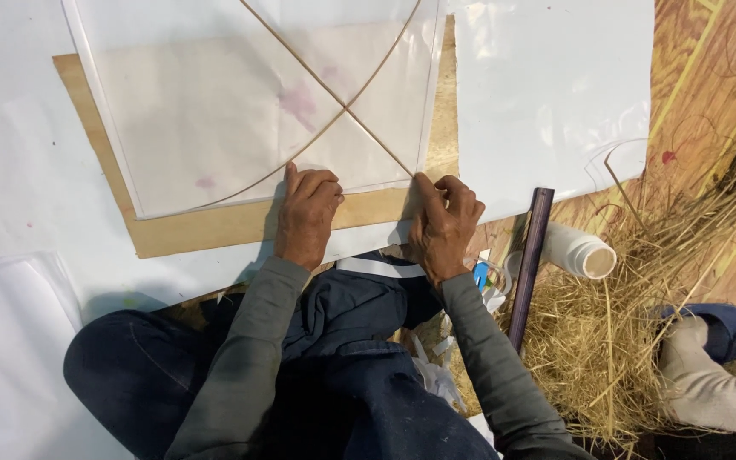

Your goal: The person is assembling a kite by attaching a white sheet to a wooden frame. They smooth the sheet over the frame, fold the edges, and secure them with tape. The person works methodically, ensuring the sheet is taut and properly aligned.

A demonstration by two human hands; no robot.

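Note:
A translucent white paper kite [215,111] lies flat on a plywood board [215,226], with two thin bamboo sticks [334,94] crossing on it. My left hand [307,213] presses fingers-down on the kite's near edge, fingertips at the curved stick. My right hand [443,223] pinches the kite's near right corner, where the straight stick ends and the paper edge folds. Both sleeves are grey; my knees in dark trousers are below.
White paper sheets [547,85] cover the floor around the board. A dark rod [528,264] and a white plastic tube [579,250] lie to the right, beside a pile of dry straw [632,341]. Another person's socked foot [709,383] rests at the lower right.

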